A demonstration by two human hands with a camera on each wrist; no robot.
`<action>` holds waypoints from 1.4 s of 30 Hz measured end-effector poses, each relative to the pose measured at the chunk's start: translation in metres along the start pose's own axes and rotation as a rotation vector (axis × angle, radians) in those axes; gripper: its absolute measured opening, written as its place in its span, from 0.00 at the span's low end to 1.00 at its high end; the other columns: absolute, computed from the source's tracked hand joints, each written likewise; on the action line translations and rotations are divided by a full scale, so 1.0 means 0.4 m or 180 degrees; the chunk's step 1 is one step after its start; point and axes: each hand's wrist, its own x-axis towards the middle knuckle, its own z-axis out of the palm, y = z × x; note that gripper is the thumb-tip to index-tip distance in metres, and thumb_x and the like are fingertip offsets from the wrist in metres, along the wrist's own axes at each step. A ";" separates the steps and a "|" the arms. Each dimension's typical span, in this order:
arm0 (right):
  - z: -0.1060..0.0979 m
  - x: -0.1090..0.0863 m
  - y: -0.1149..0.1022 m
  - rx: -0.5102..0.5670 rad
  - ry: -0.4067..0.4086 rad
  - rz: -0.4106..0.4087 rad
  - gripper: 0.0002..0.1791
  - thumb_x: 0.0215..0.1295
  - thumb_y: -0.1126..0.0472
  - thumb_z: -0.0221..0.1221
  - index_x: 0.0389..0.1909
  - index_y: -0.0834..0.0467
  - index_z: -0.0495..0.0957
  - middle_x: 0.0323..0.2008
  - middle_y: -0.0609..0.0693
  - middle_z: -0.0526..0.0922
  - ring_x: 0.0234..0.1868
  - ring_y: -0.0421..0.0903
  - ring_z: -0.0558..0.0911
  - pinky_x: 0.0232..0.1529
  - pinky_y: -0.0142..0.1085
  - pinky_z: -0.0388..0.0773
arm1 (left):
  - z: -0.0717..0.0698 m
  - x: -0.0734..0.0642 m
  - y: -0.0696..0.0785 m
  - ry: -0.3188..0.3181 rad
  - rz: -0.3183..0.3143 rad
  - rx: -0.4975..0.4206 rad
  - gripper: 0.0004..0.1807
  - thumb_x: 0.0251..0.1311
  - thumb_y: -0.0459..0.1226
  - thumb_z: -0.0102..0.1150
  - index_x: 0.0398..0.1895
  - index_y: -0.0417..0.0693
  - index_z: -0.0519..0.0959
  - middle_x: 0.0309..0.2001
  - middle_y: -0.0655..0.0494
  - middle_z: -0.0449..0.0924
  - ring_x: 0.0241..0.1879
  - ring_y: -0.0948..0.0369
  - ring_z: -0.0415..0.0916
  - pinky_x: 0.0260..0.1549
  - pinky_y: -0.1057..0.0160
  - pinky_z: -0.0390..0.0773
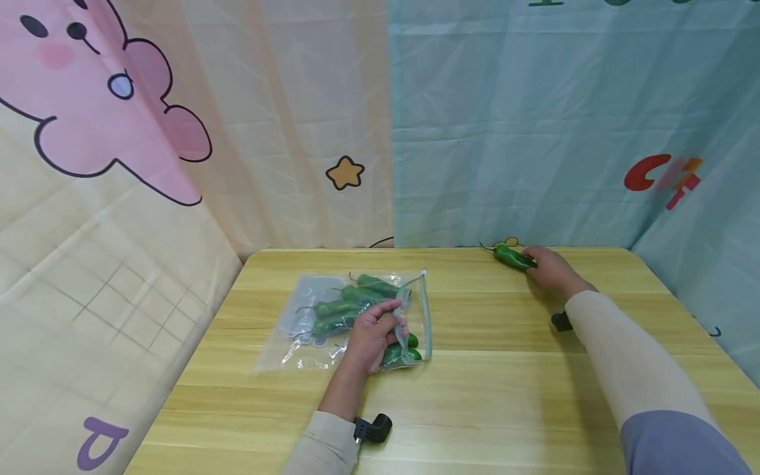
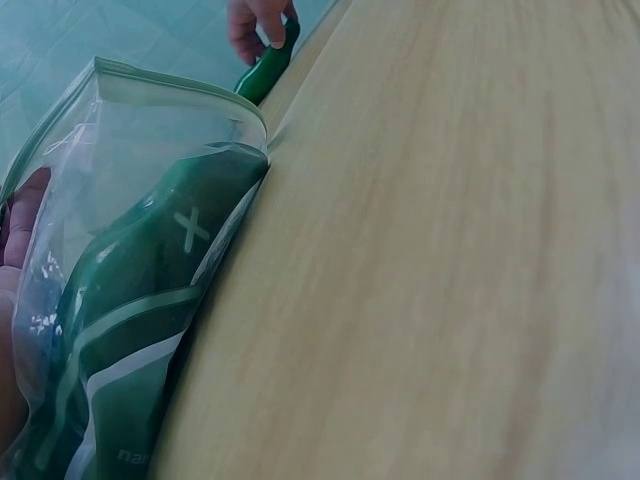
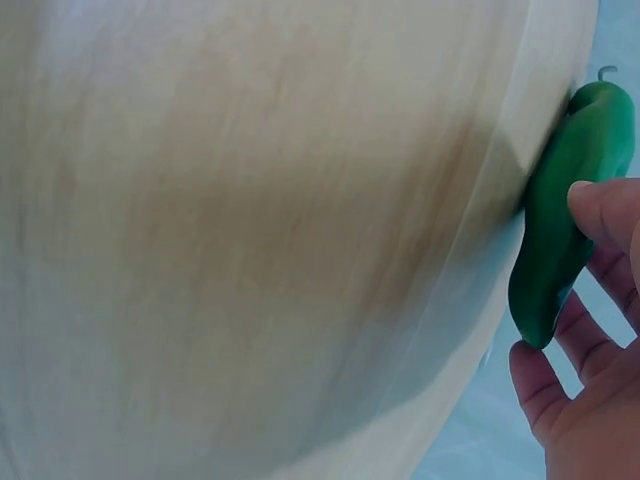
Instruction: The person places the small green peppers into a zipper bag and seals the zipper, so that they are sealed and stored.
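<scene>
A clear zip bag (image 1: pixel 429 323) lies on the table with its mouth toward the right, several green peppers (image 1: pixel 338 308) inside. My left hand (image 1: pixel 371 340) holds the upper layer of plastic at the mouth and lifts it. In the left wrist view, the fingers (image 2: pixel 25 215) show at the bag's side, partly behind the plastic. Near the table's back edge, my right hand (image 1: pixel 552 270) grips one green pepper (image 1: pixel 510 257), its stem pointing left. The right wrist view shows the thumb (image 3: pixel 600 205) across that pepper (image 3: pixel 560 230) and fingers behind it.
The light wooden table (image 1: pixel 475 409) ends close behind the held pepper. A printed curtain (image 1: pixel 510 132) hangs along the back and both sides. Black wrist devices (image 1: pixel 374 429) sit on both wrists.
</scene>
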 end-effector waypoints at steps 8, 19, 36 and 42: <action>0.005 -0.012 0.011 0.0126 0.0019 0.0051 0.22 0.68 0.73 0.53 0.61 0.75 0.68 0.58 0.75 0.70 0.60 0.73 0.68 0.57 0.64 0.67 | 0.000 0.002 -0.003 -0.0006 -0.0005 0.0016 0.22 0.66 0.24 0.50 0.63 0.27 0.69 0.34 0.48 0.75 0.30 0.61 0.78 0.34 0.64 0.84; -0.006 -0.035 0.014 0.0284 -0.0124 -0.0033 0.23 0.69 0.71 0.51 0.64 0.72 0.64 0.56 0.72 0.71 0.55 0.69 0.73 0.50 0.62 0.72 | 0.004 0.000 -0.001 -0.0011 0.0005 -0.0017 0.22 0.66 0.23 0.49 0.63 0.26 0.69 0.33 0.48 0.75 0.29 0.61 0.78 0.33 0.64 0.84; 0.005 -0.033 0.013 0.0436 -0.0161 0.0061 0.21 0.71 0.69 0.52 0.62 0.71 0.67 0.59 0.72 0.71 0.54 0.67 0.74 0.50 0.59 0.74 | 0.001 -0.001 0.001 0.0018 0.0033 -0.0021 0.23 0.66 0.24 0.49 0.64 0.26 0.68 0.33 0.48 0.75 0.29 0.60 0.78 0.32 0.65 0.83; 0.010 -0.053 -0.003 0.0509 -0.0111 0.0031 0.18 0.71 0.69 0.52 0.60 0.70 0.69 0.57 0.70 0.73 0.50 0.65 0.75 0.45 0.52 0.76 | 0.001 0.000 0.001 0.0034 0.0018 -0.0009 0.22 0.66 0.24 0.49 0.64 0.26 0.68 0.34 0.48 0.75 0.29 0.61 0.78 0.32 0.65 0.84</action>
